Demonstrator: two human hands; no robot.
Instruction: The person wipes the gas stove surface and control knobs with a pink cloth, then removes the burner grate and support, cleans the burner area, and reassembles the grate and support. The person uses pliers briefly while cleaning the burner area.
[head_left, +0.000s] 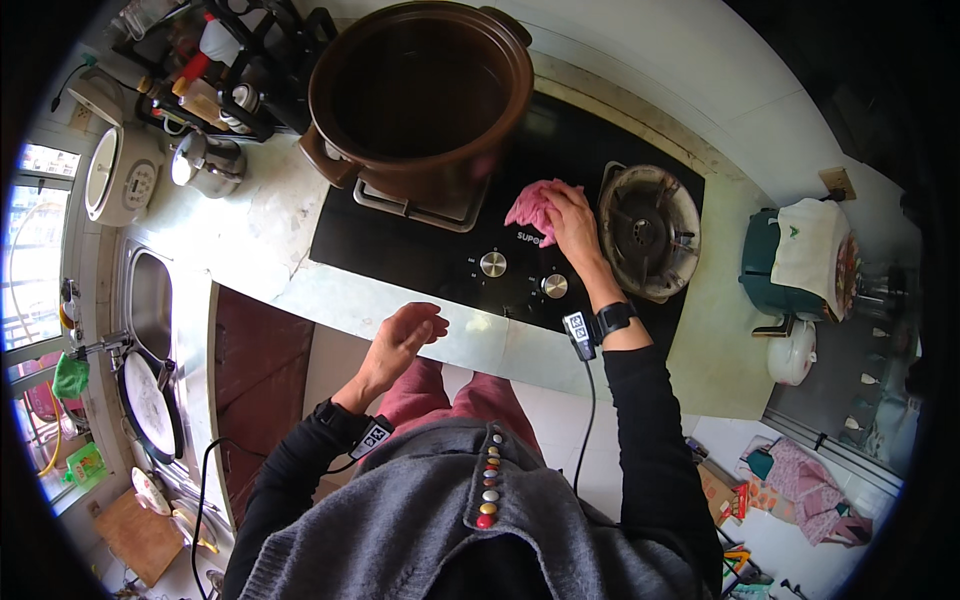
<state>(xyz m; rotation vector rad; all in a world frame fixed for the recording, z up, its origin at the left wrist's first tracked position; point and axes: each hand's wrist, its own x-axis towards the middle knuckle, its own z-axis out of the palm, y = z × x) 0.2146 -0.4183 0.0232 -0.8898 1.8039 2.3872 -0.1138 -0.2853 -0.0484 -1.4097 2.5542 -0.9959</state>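
My right hand (574, 221) holds a crumpled pink cloth (534, 208) against the black glass top of a gas cooktop (420, 259), between the two burners. Just right of it is the right burner (651, 231) with its round metal ring. Two metal control knobs (493, 264) sit near the cooktop's front edge. A large brown pot (420, 169) stands on the left burner's pan support (450, 214). My left hand (411, 330) is held near the counter's front edge, fingers slightly curled, with nothing seen in it; part of its palm is hidden.
A moka pot (208, 165) and a rice cooker (124, 176) stand on the left counter, near a black rack (266, 82) of bottles. The sink (152, 300) is at left, with a pan (150, 405) beside it. A green appliance (761, 262) under a white cloth stands at right.
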